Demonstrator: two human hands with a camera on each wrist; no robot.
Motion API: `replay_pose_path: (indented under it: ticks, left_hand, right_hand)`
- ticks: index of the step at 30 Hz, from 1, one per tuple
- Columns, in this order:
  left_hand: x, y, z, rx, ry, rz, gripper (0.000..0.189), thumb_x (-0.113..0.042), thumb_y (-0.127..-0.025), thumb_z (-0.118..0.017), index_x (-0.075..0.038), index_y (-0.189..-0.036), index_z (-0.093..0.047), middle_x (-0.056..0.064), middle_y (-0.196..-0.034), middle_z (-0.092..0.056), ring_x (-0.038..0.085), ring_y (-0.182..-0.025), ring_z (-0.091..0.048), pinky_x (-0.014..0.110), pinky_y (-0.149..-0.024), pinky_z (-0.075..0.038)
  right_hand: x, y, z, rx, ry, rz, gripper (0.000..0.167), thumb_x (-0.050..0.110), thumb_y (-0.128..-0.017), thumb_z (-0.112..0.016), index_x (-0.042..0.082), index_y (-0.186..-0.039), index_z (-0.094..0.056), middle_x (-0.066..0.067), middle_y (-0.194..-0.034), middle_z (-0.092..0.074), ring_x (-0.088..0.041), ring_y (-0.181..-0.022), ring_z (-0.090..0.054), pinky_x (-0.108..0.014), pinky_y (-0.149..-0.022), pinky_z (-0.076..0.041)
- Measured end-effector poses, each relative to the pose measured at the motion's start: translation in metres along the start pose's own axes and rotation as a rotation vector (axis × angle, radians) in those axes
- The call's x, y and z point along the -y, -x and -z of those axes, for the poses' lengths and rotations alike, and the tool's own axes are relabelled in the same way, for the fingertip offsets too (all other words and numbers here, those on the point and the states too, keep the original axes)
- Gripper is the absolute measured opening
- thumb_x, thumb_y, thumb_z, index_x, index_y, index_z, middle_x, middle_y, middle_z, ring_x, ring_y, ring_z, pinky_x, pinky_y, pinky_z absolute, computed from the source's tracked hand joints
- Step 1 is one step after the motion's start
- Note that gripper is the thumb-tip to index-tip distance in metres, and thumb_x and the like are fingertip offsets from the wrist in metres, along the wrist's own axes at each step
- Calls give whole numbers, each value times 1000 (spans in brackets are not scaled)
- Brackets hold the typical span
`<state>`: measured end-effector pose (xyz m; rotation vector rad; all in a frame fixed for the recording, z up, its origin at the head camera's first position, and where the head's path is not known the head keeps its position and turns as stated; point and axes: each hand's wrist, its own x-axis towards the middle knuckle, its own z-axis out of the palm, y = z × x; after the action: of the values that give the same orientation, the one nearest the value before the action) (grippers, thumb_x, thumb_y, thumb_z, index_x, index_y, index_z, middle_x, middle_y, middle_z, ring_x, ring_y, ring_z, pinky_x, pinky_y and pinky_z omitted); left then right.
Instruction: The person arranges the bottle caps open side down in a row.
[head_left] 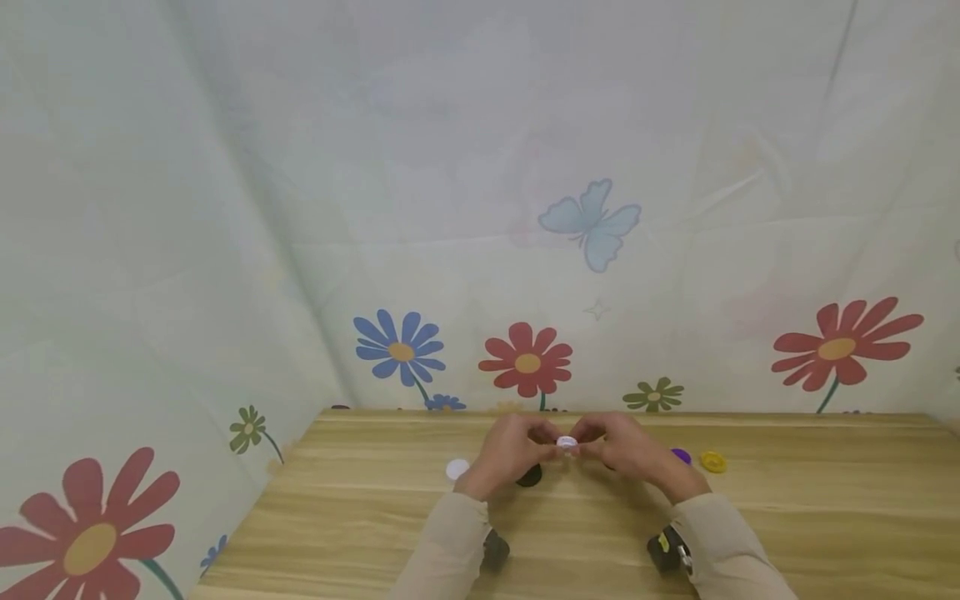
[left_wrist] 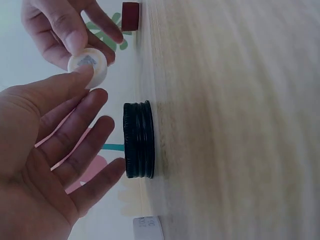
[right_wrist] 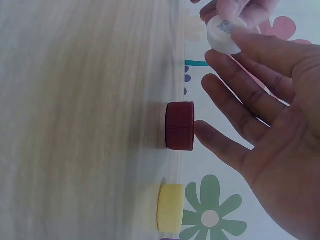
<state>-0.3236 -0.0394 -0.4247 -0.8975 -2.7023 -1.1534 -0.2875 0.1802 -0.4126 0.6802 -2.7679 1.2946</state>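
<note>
A small white bottle cap (head_left: 567, 442) is pinched between my two hands, with printing on its flat top. My left hand (head_left: 510, 450) holds one side with thumb and finger; its other fingers spread loosely in the left wrist view. From the opposite side my right hand (head_left: 624, 450) pinches the same cap. Below the left hand a black ridged lid (left_wrist: 139, 140) stands on the table. A dark red ribbed cap (right_wrist: 180, 126) sits under the right hand, the little fingertip right at its top in the right wrist view.
Left of my left hand lies a white cap (head_left: 457, 469). Beyond my right wrist are a purple cap (head_left: 681, 456) and a yellow cap (head_left: 713, 462). The wooden table (head_left: 360, 500) ends at a flower-printed curtain (head_left: 450, 208).
</note>
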Motion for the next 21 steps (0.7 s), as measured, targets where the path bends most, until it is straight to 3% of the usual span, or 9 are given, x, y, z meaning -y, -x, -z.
replay_pose_path:
  ticks: [6, 13, 21]
  left_hand:
    - [-3, -1, 0, 19, 32, -31, 17, -15, -90, -88, -13, -106, -82, -10, -90, -77, 4, -86, -69, 25, -82, -56]
    - [-4, 0, 1, 56, 62, -47, 32, -7, -86, -90, -12, -114, -77, -5, -93, -77, 8, -86, -71, 25, -81, -56]
    - [-6, 0, 2, 47, 35, -51, 25, -10, -86, -91, -14, -107, -77, -7, -91, -76, 9, -86, -71, 27, -83, -55]
  right_hand:
    - [1, 0, 2, 4, -13, 60, 7, 6, -100, -71, 6, -106, -75, -3, -103, -75, -21, -96, -65, -42, -82, -54]
    - [1, -1, 0, 1, -29, -28, 10, 6, -101, -70, 6, -110, -74, -3, -102, -73, -21, -91, -62, -39, -77, -56]
    - [2, -1, -1, 2, -54, -64, 14, 7, -101, -70, 4, -115, -72, -5, -102, -72, -22, -88, -63, -37, -73, -58]
